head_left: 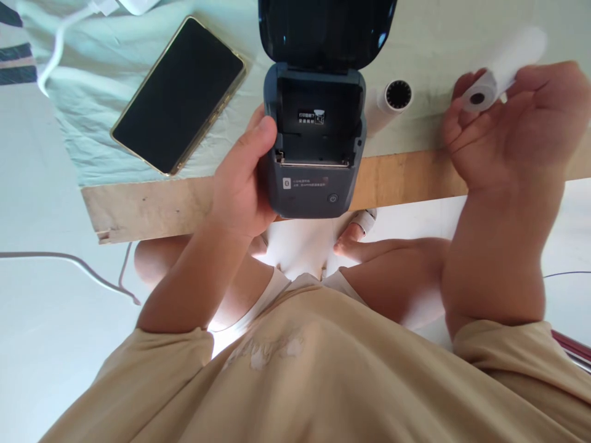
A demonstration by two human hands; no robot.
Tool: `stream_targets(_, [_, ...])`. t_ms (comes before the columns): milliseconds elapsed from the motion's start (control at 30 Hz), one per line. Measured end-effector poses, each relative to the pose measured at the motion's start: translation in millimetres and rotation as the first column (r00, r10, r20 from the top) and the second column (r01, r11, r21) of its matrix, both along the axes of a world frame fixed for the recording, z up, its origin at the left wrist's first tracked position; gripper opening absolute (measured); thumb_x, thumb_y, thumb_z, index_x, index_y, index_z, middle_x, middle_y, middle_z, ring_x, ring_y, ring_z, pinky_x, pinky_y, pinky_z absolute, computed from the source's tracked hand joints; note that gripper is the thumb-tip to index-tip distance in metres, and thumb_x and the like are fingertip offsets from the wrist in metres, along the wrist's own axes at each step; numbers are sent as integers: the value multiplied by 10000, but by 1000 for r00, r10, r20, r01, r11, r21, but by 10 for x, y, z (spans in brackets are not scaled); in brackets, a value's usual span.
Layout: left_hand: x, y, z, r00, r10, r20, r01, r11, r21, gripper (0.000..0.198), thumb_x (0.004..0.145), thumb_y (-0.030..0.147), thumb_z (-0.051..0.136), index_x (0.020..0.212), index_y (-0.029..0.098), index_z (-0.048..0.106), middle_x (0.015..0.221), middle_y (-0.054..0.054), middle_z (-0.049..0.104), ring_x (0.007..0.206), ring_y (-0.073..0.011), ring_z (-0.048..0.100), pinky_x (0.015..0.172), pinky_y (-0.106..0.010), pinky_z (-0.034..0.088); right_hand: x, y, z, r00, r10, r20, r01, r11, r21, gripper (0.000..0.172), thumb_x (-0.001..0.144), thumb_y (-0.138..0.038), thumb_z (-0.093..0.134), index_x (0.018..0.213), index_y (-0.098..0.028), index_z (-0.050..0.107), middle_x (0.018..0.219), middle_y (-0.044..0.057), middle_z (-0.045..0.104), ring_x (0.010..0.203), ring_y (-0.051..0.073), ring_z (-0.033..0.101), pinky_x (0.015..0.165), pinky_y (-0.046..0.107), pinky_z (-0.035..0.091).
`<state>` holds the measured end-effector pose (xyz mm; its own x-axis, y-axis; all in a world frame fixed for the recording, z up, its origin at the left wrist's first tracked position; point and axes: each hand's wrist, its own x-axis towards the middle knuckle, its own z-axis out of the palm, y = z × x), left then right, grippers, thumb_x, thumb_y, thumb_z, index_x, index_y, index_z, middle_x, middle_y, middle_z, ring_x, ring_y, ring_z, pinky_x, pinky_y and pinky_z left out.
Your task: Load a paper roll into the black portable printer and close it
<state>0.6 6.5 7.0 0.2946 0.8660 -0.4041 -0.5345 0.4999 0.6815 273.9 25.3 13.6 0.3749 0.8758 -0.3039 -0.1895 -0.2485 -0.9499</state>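
My left hand (pixel 242 178) grips the left side of a small dark grey label printer (pixel 314 175) that overhangs the table's front edge. Its lid (pixel 325 31) stands open and the inner paper bay (pixel 318 132) shows no roll. My right hand (pixel 512 126), to the right of the printer, is closed around a white paper roll (pixel 501 67) whose cored end faces me. A second white roll (pixel 392 98) with a dark ribbed core lies on the cloth just right of the printer.
A black phone (pixel 180 95) in a clear case lies on the pale green cloth (pixel 92 86) at the left. A white cable (pixel 58 46) runs at the far left. The wooden table edge (pixel 152 206) crosses the view. My knees and beige shirt fill the lower part.
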Motion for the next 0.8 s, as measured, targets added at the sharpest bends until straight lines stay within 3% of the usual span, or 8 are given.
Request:
stream_targets(133, [9,-11,-51,1000,19,15,-21,988,153,243,847,412,524,921,231,669,1002,-49,723,1281,-343,507,963,-496,514,-69,-9,34,1000,-12,11,11,999,50,181,712,-166,376,837,-228,490,989,64,520,936,128,553,705,285,459])
stream_targets(267, [-13,-10,-80,1000,-5,-20,8,988,154,266,829,446,566,922,223,677,931,-48,711,1149,-330,606,860,-448,565,-125,-14,43,1000,-31,6,29,984,176,326,695,-133,392,981,-262,482,996,29,511,953,102,566,675,239,449])
stream_targets(433, [5,-6,-75,1000,3,-11,-2,986,168,209,829,419,574,907,243,655,911,-36,708,1140,-307,619,869,-427,562,-114,6,63,999,17,-29,-16,999,40,237,826,-149,268,894,-224,482,1088,28,502,956,64,569,772,225,483])
stream_targets(567, [28,-4,-49,1000,-5,2,5,984,179,180,849,383,557,900,235,646,882,-30,702,1184,-299,597,907,-429,552,-117,23,65,997,-1,-71,0,1000,-9,306,853,-174,159,822,-201,462,1031,56,498,927,64,592,853,220,500])
stream_targets(667, [15,-6,-41,1000,-1,20,-3,983,185,192,853,383,552,921,232,647,888,-27,689,1178,-290,601,907,-421,548,-123,35,51,993,-101,-60,101,995,-10,232,842,-186,264,908,-237,480,1049,9,490,855,38,591,806,187,504])
stream_targets(800, [-12,-16,-40,998,-57,24,52,984,169,195,865,382,559,971,249,654,940,-21,701,1091,-267,632,909,-393,542,-128,7,61,985,-169,37,169,986,9,321,838,-211,338,1091,-334,493,1117,-48,498,870,16,608,752,161,510])
